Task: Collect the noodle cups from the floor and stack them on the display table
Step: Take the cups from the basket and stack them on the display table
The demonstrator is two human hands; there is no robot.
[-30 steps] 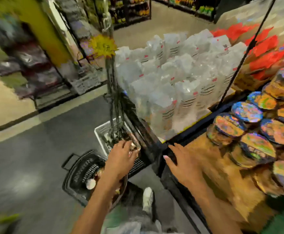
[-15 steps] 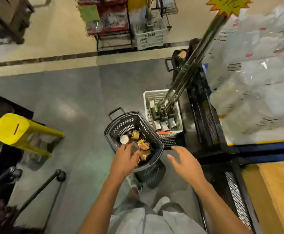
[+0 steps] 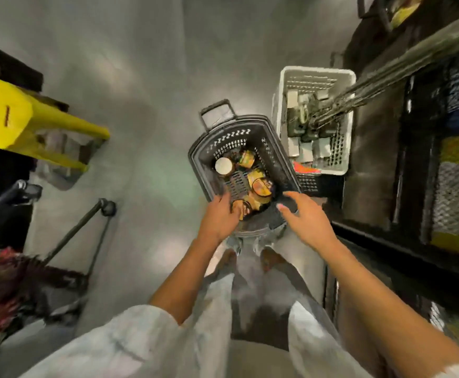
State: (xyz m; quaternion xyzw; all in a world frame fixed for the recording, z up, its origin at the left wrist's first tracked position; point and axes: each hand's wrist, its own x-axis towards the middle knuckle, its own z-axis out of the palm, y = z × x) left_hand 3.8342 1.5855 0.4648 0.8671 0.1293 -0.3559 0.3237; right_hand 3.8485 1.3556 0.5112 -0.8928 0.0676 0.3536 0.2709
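Left hand (image 3: 218, 216) covers the near cup (image 3: 243, 208) in the black basket (image 3: 274, 156), its fingertips out of sight. Cup labels are too blurred to read. The yellow stool (image 3: 18, 118) runs off the left edge; the black rack (image 3: 419, 165) smears at right.

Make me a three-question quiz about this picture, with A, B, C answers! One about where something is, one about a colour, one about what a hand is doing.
1. Where are the noodle cups?
A. in the black basket
B. on the stool
C. in the white crate

2. What colour is the stool?
A. red
B. yellow
C. blue

3. What is the right hand doing?
A. gripping a cup
B. making a fist
C. hovering open

Answers: 1 A, cups lie inside the basket; 2 B, its seat and legs are yellow; 3 C, fingers spread, holding nothing.
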